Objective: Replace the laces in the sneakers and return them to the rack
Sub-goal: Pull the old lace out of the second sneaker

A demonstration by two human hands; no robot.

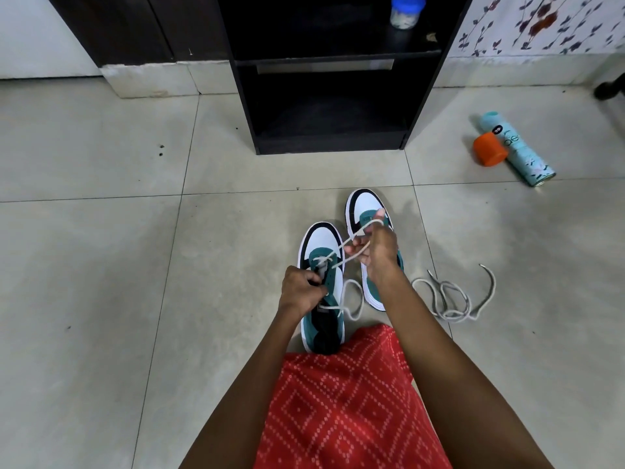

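Grey tiled floor [101,248], floral wall [541,25]

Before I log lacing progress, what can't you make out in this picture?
All head view.
1. Which eyelets of the near sneaker the lace passes: left hand covers them.
2. Middle of the far sneaker: behind the right hand.
3. The jar on the rack: lid cut by the top edge, contents blurred.
4. Label of the spray can: too small to read.

lower sneaker [321,247]: teal-white-black, stood upright at centre, partly laced | upper sneaker [363,203]: matching, just right | threaded lace [351,299]: pale, ran up-right from eyelets | loose lace [449,296]: lay coiled centre-right | rack [331,143]: black, top centre
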